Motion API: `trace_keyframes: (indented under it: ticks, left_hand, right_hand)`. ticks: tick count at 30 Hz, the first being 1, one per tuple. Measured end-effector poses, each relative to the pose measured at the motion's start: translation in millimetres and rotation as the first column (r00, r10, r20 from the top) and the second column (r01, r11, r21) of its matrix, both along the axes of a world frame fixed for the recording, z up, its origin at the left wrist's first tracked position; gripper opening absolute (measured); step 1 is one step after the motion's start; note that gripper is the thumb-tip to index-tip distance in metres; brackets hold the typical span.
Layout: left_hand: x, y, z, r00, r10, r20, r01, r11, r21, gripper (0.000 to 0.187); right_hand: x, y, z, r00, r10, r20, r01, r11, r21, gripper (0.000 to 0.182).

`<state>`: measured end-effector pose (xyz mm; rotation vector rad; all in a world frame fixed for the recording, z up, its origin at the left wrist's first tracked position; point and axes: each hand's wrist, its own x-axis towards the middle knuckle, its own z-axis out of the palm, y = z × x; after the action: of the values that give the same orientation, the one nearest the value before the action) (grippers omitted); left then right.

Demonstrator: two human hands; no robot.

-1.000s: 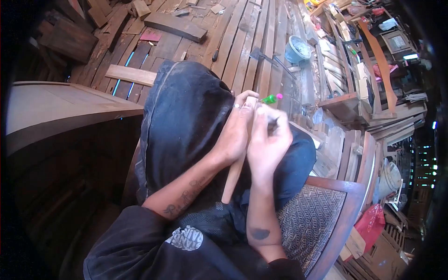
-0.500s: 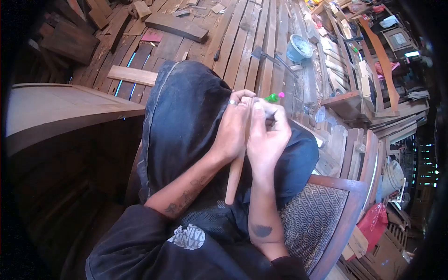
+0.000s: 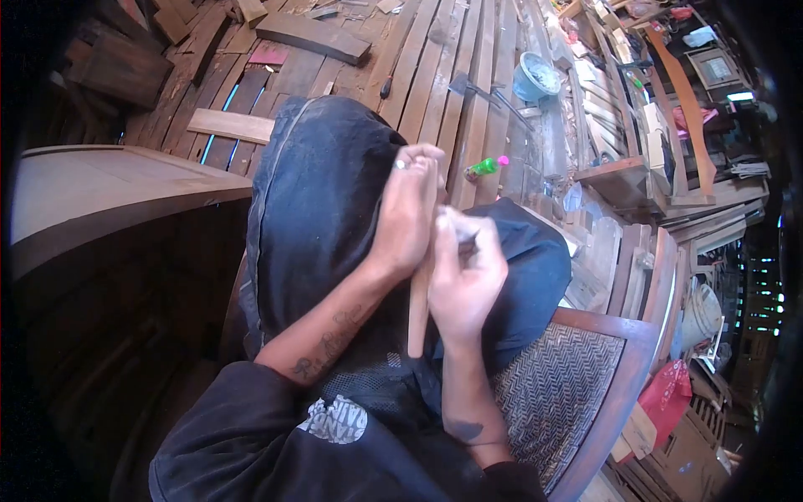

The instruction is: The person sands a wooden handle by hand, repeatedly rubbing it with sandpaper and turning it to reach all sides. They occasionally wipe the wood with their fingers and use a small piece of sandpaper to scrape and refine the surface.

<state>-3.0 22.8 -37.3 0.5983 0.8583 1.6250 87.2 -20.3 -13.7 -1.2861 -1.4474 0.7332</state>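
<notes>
A slim length of pale wood (image 3: 417, 322) stands lengthwise over my lap, its near end by my shirt. My left hand (image 3: 404, 213), with a ring on one finger, is wrapped along its left side near the far end. On the other side, my right hand (image 3: 470, 280) is closed in a pinch against the wood, lower down than the left fingers. Something small and greyish may sit between the right thumb and fingers, but blur hides what it is. Beyond the hands lies a green bottle with a pink cap (image 3: 485, 166).
A blue bucket (image 3: 536, 77) and an axe-like tool (image 3: 477, 90) are on the slatted wooden floor. A thick plank (image 3: 314, 38) lies farther off. Beside me are a woven panel in a wooden frame (image 3: 556, 393) and a pale wooden furniture piece (image 3: 125, 188).
My right hand has slid down along the wood toward me, away from the left fingertips. The far end of the wood and the green bottle now show more.
</notes>
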Motion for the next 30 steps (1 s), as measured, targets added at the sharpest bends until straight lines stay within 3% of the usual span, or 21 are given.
trace_keyframes:
  ticks: [6, 8, 11, 14, 17, 20, 23, 24, 26, 28, 29, 30]
  left_hand:
    - [10, -5, -2, 0.998, -0.063, 0.012, 0.062, 0.997, 0.035, 0.029]
    - [12, -6, 3, 0.999, -0.017, 0.028, 0.017, 1.000, 0.020, 0.029]
    - [4, -3, -7, 0.999, -0.017, -0.032, 0.017, 1.000, 0.009, 0.030]
    - [-1, -2, 1, 0.999, -0.050, 0.021, 0.051, 0.998, -0.029, 0.031]
    - [4, -4, 3, 0.996, -0.091, -0.010, 0.091, 0.996, -0.025, 0.032]
    - [7, -3, 9, 0.997, -0.079, 0.013, 0.080, 0.997, -0.016, 0.042]
    - [-5, 1, 10, 0.994, -0.058, 0.091, 0.065, 0.995, -0.077, 0.051]
    - [-9, 2, 12, 0.991, -0.072, 0.109, 0.077, 0.996, -0.041, 0.055]
    - [-8, -2, 16, 0.990, -0.118, 0.073, 0.121, 0.992, -0.032, 0.059]
    - [1, -2, 15, 0.983, -0.148, 0.113, 0.151, 0.988, -0.019, 0.062]
    - [4, -6, 18, 0.987, -0.161, 0.023, 0.162, 0.985, -0.050, 0.063]
    - [9, -6, 17, 0.981, -0.187, 0.044, 0.186, 0.982, 0.011, 0.064]
  right_hand:
    - [-2, 20, 2, 0.998, -0.067, 0.004, 0.065, 0.988, 0.137, 0.003]
    - [-4, 27, 6, 0.998, -0.042, -0.057, 0.045, 0.998, 0.048, 0.004]
    - [-1, 11, 8, 0.993, -0.002, 0.120, -0.009, 0.996, 0.091, 0.005]
    - [3, -13, 1, 0.999, 0.011, -0.032, -0.011, 1.000, -0.017, 0.006]
    - [0, 3, 7, 0.998, -0.019, 0.066, 0.011, 0.993, 0.121, 0.007]
    - [-4, 27, 12, 0.986, -0.054, 0.159, 0.022, 0.981, 0.194, 0.005]
    - [-6, 6, 10, 0.992, 0.020, 0.122, -0.030, 0.996, 0.079, 0.003]
    - [-3, -2, 12, 0.976, 0.017, 0.217, -0.058, 0.981, 0.186, 0.004]
    - [1, -20, 6, 0.991, -0.022, 0.129, 0.012, 0.997, 0.079, 0.004]
    - [4, -14, 10, 0.988, -0.038, 0.151, 0.022, 0.994, 0.111, 0.005]
    - [5, -8, 13, 0.986, -0.048, 0.160, 0.027, 0.991, 0.132, 0.005]
    - [4, 2, 19, 0.985, -0.072, 0.157, 0.042, 0.982, 0.187, 0.005]
